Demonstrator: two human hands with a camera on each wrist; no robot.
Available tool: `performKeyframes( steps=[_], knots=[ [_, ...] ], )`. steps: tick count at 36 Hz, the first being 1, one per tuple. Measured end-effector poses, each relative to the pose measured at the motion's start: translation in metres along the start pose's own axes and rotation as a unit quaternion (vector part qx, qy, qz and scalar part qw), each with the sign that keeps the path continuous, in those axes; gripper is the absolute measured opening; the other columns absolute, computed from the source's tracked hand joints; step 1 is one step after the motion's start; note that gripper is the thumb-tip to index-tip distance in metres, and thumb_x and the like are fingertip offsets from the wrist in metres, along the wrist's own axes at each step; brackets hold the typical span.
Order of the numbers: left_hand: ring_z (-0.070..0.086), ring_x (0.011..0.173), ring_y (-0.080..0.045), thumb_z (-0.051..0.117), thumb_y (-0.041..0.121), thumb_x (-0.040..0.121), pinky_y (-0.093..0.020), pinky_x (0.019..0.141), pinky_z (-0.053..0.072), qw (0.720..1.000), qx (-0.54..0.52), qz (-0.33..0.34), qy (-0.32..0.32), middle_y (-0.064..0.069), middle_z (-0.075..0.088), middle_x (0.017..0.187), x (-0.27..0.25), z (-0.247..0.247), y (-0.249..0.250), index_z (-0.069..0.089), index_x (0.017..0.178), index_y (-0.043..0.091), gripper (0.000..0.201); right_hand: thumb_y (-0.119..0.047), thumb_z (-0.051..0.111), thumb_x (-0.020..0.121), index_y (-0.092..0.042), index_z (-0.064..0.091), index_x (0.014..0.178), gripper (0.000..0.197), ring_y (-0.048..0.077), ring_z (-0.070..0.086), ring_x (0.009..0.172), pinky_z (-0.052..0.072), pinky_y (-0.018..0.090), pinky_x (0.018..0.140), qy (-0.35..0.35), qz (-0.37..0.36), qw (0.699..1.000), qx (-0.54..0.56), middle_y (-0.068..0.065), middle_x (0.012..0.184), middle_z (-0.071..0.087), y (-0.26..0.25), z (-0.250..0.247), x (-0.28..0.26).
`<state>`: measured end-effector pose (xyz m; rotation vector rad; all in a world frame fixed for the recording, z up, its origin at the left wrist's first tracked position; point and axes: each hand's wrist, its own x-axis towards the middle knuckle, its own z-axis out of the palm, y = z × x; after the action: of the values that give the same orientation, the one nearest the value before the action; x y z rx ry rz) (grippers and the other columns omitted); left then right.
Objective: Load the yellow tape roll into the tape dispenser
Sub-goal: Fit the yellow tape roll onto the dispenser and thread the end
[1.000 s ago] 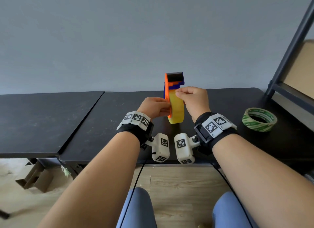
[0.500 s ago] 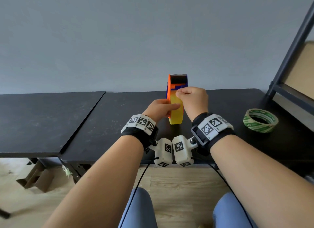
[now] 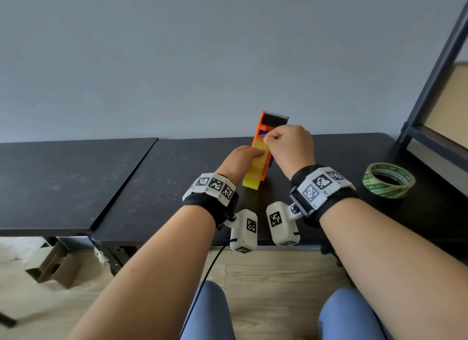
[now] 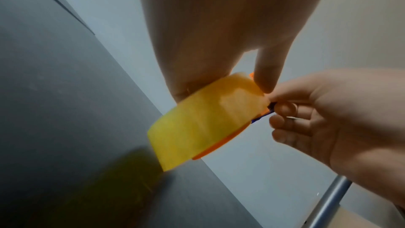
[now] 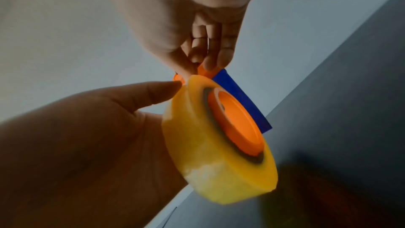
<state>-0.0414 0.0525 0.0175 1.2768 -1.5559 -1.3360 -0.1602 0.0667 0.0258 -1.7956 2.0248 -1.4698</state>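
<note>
The yellow tape roll (image 3: 255, 167) sits on the orange hub (image 5: 236, 124) of the orange and blue tape dispenser (image 3: 258, 133), which leans left with the roll's lower edge at the table top. My left hand (image 3: 240, 160) grips the roll from its left side, thumb lying over its top (image 4: 267, 75). My right hand (image 3: 288, 147) is curled at the top of the roll, and its thumb and forefinger pinch a thin orange-yellow strip (image 5: 206, 72) there. The strip looks like the tape's end. The dispenser's black cutter end (image 3: 274, 119) points up and away.
A green and white tape roll (image 3: 388, 180) lies flat on the black table (image 3: 152, 187) to the right. A dark metal shelf frame (image 3: 430, 86) rises at the far right. A second black table top adjoins on the left.
Both hands have brought the dispenser down from mid-air to the table and tilted it to the left. The right hand's pinch at the top of the roll is unchanged.
</note>
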Motion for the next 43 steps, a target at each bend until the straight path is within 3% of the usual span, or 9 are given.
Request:
performKeyframes(
  steps=[5,11,15,18,20,22,25,32,43],
  knots=[
    [0.047,0.069,-0.005,0.049,0.028,0.096,-0.021,0.058,0.034,0.998,0.046,0.007,0.030,0.007,0.050,0.082,0.005,0.002,0.004,0.050,0.105,0.017,0.014,-0.024,0.063,0.078,-0.008,0.078,0.076,0.022,0.033,0.069,0.079,0.058,0.048,0.076,-0.023,0.112,0.988,0.101,0.013,0.077,0.074,0.002,0.000,0.006],
    [0.046,0.073,-0.008,0.051,0.029,0.093,-0.023,0.064,0.035,0.995,0.086,0.022,0.048,0.007,0.049,0.082,0.007,0.001,0.004,0.054,0.102,0.014,0.018,-0.012,0.070,0.068,-0.008,0.075,0.070,0.007,0.035,0.069,0.075,0.060,0.051,0.078,-0.012,0.233,0.940,0.248,0.016,0.074,0.071,-0.004,-0.005,0.008],
    [0.047,0.081,-0.016,0.052,0.029,0.089,-0.028,0.069,0.036,0.993,0.103,0.027,0.046,0.000,0.053,0.092,0.003,-0.001,0.004,0.058,0.097,0.011,0.020,0.001,0.064,0.080,-0.007,0.057,0.064,0.019,0.021,0.057,0.056,0.057,0.035,0.066,-0.021,0.291,0.906,0.308,0.009,0.064,0.058,0.001,-0.012,0.015],
    [0.046,0.084,-0.018,0.050,0.027,0.090,-0.031,0.072,0.037,0.993,0.107,0.028,0.045,0.000,0.052,0.092,0.002,-0.003,0.003,0.057,0.095,0.010,0.019,-0.001,0.063,0.078,0.005,0.060,0.071,0.010,0.021,0.048,0.047,0.045,0.026,0.045,0.006,0.283,0.914,0.289,0.012,0.056,0.052,0.003,-0.011,0.016],
    [0.045,0.080,-0.016,0.049,0.026,0.091,-0.030,0.070,0.036,0.993,0.104,0.028,0.052,0.002,0.050,0.086,0.002,-0.004,0.003,0.056,0.096,0.010,0.019,-0.010,0.062,0.068,0.018,0.058,0.079,0.030,0.022,0.040,0.053,0.037,0.032,0.049,0.041,0.252,0.934,0.248,0.021,0.057,0.047,0.005,-0.005,0.016],
    [0.044,0.078,-0.015,0.048,0.026,0.091,-0.029,0.067,0.035,0.993,0.102,0.029,0.058,0.004,0.048,0.082,0.002,-0.005,0.002,0.056,0.096,0.010,0.018,-0.013,0.060,0.066,0.014,0.064,0.082,0.032,0.026,0.049,0.060,0.044,0.039,0.055,0.049,0.217,0.950,0.218,0.031,0.070,0.061,0.008,0.001,0.017],
    [0.044,0.075,-0.014,0.049,0.026,0.089,-0.029,0.066,0.035,0.992,0.106,0.032,0.061,0.004,0.048,0.081,0.002,-0.004,0.002,0.055,0.093,0.011,0.017,-0.009,0.058,0.076,0.003,0.070,0.077,0.017,0.029,0.064,0.075,0.057,0.044,0.071,0.039,0.198,0.963,0.179,0.020,0.083,0.072,0.009,0.001,0.018],
    [0.045,0.077,-0.014,0.049,0.025,0.088,-0.028,0.066,0.036,0.992,0.109,0.040,0.054,0.004,0.050,0.082,0.002,-0.003,0.001,0.056,0.088,0.012,0.014,-0.007,0.053,0.079,-0.011,0.066,0.090,0.017,0.030,0.056,0.107,0.054,0.044,0.088,0.068,0.170,0.978,0.105,0.009,0.112,0.050,0.009,0.000,0.021],
    [0.046,0.072,-0.012,0.051,0.026,0.088,-0.028,0.062,0.034,0.989,0.128,0.054,0.045,0.004,0.051,0.080,0.004,-0.003,-0.001,0.055,0.086,0.015,0.011,-0.008,0.054,0.085,-0.008,0.055,0.114,0.029,0.020,0.053,0.092,0.044,0.031,0.075,0.025,0.203,0.965,0.163,0.004,0.106,0.056,0.015,-0.003,0.025]
  ],
)
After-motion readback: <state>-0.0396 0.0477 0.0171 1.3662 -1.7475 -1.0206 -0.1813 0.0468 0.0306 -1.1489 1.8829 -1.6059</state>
